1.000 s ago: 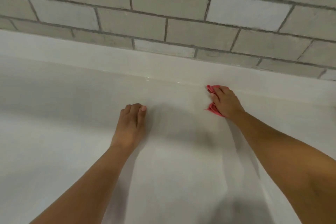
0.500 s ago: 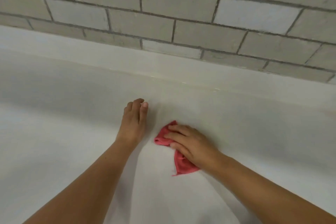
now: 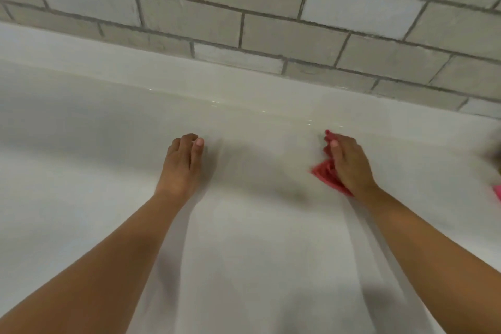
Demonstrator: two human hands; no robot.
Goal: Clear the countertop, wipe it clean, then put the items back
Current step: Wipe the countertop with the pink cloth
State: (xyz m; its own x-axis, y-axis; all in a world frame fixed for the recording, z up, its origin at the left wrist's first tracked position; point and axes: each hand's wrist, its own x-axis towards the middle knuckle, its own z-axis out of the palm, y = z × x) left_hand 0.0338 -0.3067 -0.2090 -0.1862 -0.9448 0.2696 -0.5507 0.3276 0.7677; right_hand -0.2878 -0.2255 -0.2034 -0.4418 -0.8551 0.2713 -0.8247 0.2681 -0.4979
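head view. right hand lies palm down on a crumpled red cloth, fingers straight and together, pressing it onto the white countertop. the cloth shows past the fingertips and on the thumb side of the palm. left hand is well apart from the right, fingers straight and close together, flat on bare counter, holding nothing. beyond both hands: a low white upstand, then grey brick-pattern tiles. blurred pink scrap right of the right hand, unidentifiable. judgement: this stretch looks cleared, wiping under way, items not yet put back.
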